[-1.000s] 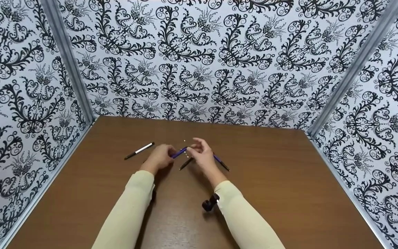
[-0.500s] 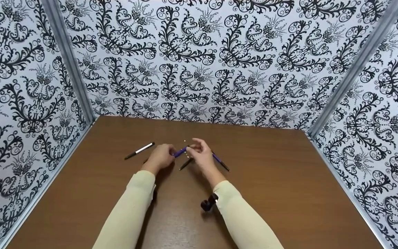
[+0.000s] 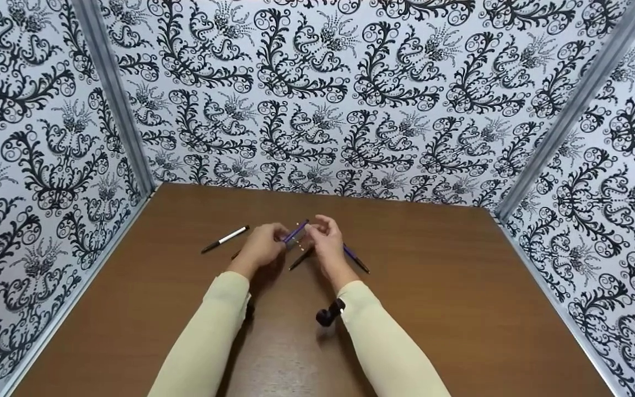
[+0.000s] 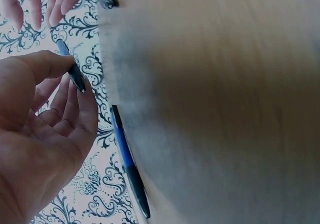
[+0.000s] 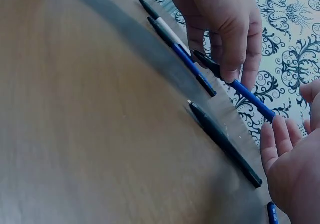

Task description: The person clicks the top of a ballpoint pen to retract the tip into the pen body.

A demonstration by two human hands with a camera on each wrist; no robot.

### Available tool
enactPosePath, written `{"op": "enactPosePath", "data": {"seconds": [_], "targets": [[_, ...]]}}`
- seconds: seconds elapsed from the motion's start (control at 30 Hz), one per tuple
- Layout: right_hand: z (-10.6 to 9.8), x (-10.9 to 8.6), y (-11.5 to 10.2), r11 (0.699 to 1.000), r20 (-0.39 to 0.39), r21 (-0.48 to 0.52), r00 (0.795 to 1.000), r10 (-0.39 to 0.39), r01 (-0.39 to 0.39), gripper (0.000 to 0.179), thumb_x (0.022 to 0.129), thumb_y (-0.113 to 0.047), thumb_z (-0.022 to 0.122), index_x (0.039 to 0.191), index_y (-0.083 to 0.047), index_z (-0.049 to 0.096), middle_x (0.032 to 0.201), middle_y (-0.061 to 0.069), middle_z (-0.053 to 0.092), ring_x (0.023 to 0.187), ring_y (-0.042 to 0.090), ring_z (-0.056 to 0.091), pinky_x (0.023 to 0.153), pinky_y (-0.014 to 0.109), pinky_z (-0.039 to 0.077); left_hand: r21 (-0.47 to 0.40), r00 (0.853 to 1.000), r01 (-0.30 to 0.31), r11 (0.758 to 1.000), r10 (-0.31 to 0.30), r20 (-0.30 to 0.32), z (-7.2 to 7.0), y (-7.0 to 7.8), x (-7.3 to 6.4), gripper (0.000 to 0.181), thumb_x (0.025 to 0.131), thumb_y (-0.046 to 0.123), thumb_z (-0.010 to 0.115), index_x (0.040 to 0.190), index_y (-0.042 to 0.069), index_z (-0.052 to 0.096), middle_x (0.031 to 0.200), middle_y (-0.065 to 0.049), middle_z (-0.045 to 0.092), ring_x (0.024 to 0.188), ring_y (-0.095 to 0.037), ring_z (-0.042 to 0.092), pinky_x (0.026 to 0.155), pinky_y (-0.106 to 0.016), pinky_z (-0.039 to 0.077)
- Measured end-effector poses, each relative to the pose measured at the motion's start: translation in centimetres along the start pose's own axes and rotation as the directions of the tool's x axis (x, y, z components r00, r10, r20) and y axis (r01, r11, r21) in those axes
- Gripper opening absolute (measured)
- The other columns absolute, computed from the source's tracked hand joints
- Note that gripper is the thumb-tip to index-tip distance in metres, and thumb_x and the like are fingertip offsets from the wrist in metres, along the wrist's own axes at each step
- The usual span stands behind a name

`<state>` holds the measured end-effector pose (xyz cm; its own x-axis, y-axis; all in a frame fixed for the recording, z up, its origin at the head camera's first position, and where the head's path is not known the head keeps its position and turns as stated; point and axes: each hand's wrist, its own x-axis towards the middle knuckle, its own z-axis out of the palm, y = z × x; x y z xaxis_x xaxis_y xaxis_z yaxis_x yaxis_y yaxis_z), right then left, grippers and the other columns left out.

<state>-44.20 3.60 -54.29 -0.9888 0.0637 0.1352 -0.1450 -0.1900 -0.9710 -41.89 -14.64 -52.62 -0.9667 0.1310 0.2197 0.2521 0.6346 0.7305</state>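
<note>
The left hand (image 3: 264, 242) pinches a slim blue-and-black pen (image 3: 296, 231) above the brown wooden counter (image 3: 433, 309). At that pen's end, the right hand (image 3: 326, 242) extends loose fingers, contact unclear; 1 slim white-and-black pen (image 3: 232, 235) lies left of that pen.

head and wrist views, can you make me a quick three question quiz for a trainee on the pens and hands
1. Multiple choice: which hand pinches the blue-and-black pen held off the table? A, right; B, left; C, neither.
2. True or false: in the head view, the white-and-black pen lies to the left of the left hand.
3. Count: how many pens lie on the table in the right wrist view, including any cut off by the frame?

Key: 1. B; 2. true; 3. four.
</note>
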Motion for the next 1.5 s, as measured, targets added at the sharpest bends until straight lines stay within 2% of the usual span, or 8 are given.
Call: {"op": "enactPosePath", "data": {"seconds": [0.1,0.27,0.4,0.63,0.93,1.07,1.27,1.5], "targets": [[0.1,0.2,-0.3,0.999,-0.024,0.046,1.0,0.019,-0.018,0.036,0.101,0.0,0.074,0.135,0.002,0.062,0.102,0.01,0.069,0.086,0.02,0.069,0.088,0.046,0.061,-0.038,1.0,-0.005,0.999,0.004,-0.009,0.1,0.5,0.0,0.025,0.096,-0.008,0.072,0.12,-0.001,0.077,0.109,-0.014,0.078,0.103,-0.031,0.072,0.096,-0.049,0.06],[0.3,0.6,-0.5,0.993,-0.054,0.114,0.998,0.039,-0.033,0.041,0.101,0.001,0.073,0.139,0.007,0.057,0.095,0.004,0.067,0.083,0.013,0.066,0.083,0.036,0.058,-0.054,1.0,-0.019,0.998,0.018,-0.014,0.2,1.4,0.0,0.025,0.098,-0.008,0.071,0.121,0.0,0.077,0.11,-0.013,0.077,0.103,-0.03,0.072,0.096,-0.048,0.06],[0.4,0.8,-0.7,0.989,-0.064,0.146,0.997,0.043,-0.033,0.042,0.099,0.002,0.071,0.139,0.007,0.057,0.095,0.002,0.066,0.085,0.014,0.066,0.08,0.031,0.056,-0.071,0.999,-0.029,0.997,0.028,-0.018,0.3,1.8,0.1,0.026,0.098,-0.008,0.07,0.122,0.001,0.077,0.111,-0.013,0.077,0.103,-0.029,0.073,0.095,-0.047,0.061],[0.3,0.9,-1.0,0.972,-0.056,0.227,0.996,0.075,-0.06,0.043,0.101,0.003,0.071,0.141,0.004,0.056,0.096,0.003,0.064,0.082,0.017,0.066,0.076,0.03,0.057,-0.084,1.0,-0.024,0.996,0.023,-0.012,0.5,2.4,0.1,0.026,0.099,-0.007,0.071,0.122,0.003,0.076,0.111,-0.011,0.077,0.103,-0.027,0.071,0.094,-0.046,0.059],[0.4,1.0,-1.1,0.943,-0.053,0.327,0.995,0.089,-0.066,0.044,0.102,0.002,0.071,0.142,0.002,0.055,0.102,0.002,0.064,0.083,0.017,0.065,0.078,0.031,0.055,-0.099,0.997,-0.074,0.992,0.071,-0.033,0.5,2.7,0.0,0.024,0.096,-0.009,0.07,0.117,0.001,0.076,0.107,-0.012,0.078,0.1,-0.029,0.071,0.093,-0.047,0.06],[0.6,1.0,-1.2,0.936,-0.047,0.344,0.995,0.094,-0.072,0.044,0.102,0.002,0.071,0.143,0.002,0.054,0.102,0.002,0.064,0.084,0.018,0.065,0.084,0.035,0.056,-0.111,0.998,-0.065,0.992,0.061,-0.035,0.5,2.7,-0.1,0.024,0.097,-0.009,0.07,0.117,0.002,0.076,0.108,-0.011,0.078,0.101,-0.029,0.071,0.094,-0.047,0.06],[0.8,0.8,-1.4,0.936,-0.04,0.344,0.995,0.091,-0.072,0.039,0.101,0.005,0.071,0.137,-0.003,0.06,0.107,0.003,0.064,0.082,0.015,0.064,0.082,0.033,0.057,-0.115,0.997,-0.069,0.991,0.065,-0.037,0.4,3.0,-0.2,0.024,0.097,-0.008,0.071,0.118,0.002,0.077,0.108,-0.011,0.077,0.101,-0.029,0.071,0.093,-0.047,0.06],[0.7,0.8,-1.1,0.937,-0.017,0.347,0.998,0.054,-0.045,0.047,0.099,0.016,0.067,0.144,0.006,0.055,0.105,0.006,0.063,0.084,0.013,0.065,0.085,0.035,0.059,-0.133,0.998,-0.066,0.989,0.063,-0.026,0.2,3.2,-0.5,0.024,0.099,-0.008,0.071,0.119,0.004,0.076,0.108,-0.011,0.077,0.103,-0.03,0.071,0.093,-0.047,0.06]]}}
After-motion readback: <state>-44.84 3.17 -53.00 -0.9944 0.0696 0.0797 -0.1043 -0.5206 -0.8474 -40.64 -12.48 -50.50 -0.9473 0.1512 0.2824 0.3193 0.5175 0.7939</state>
